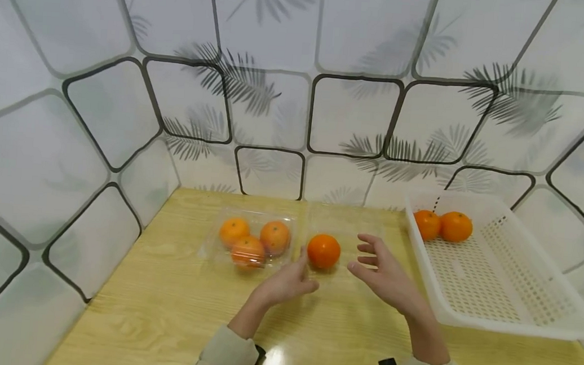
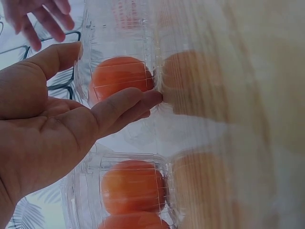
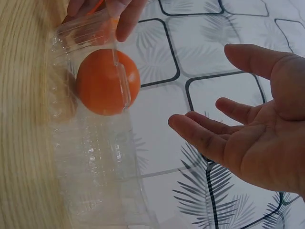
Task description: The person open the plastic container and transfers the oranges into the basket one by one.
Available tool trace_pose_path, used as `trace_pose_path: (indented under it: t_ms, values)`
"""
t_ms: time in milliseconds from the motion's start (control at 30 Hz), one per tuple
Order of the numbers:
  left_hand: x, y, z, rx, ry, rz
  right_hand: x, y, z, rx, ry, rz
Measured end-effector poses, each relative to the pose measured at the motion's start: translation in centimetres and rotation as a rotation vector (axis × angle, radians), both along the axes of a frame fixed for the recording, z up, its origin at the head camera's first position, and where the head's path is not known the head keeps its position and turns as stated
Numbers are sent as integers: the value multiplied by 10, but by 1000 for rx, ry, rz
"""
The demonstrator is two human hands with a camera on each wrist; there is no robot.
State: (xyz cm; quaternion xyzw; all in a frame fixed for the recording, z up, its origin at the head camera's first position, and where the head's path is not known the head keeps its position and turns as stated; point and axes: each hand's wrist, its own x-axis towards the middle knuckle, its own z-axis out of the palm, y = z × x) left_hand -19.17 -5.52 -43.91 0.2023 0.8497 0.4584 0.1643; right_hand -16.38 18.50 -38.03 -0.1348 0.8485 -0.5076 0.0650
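A clear plastic box (image 3: 90,157) on the table holds a single orange (image 1: 324,251) at its left end. At that end is my left hand (image 1: 287,284), its extended fingers against the box's side and its thumb (image 2: 66,55) at the upper rim in the left wrist view. To the right of the orange, my right hand (image 1: 382,273) hovers with fingers spread and nothing in them. Left of my left hand sits a second clear box (image 1: 215,259) with three oranges (image 1: 249,251) under clear plastic.
A white plastic basket (image 1: 500,265) with a perforated bottom stands on the right, two oranges (image 1: 455,227) in its far left corner. The wooden table (image 1: 151,303) meets patterned wall covering (image 1: 267,169) at the back and left.
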Motion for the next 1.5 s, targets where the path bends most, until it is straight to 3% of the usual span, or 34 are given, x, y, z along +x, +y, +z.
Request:
trace_pose_path:
  t_ms: [233, 467, 700, 1500]
  values:
    - [2, 0, 2, -37, 51, -21, -5, -1, -11, 74, 20, -29]
    - [2, -1, 2, -54, 42, -16, -9, -5, -21, 92, 12, -11]
    - [1, -2, 4, -41, 45, -16, -12, -5, -21, 116, 43, -14]
    - [-1, -2, 1, -65, 36, -25, -15, -5, -31, 101, -2, -41]
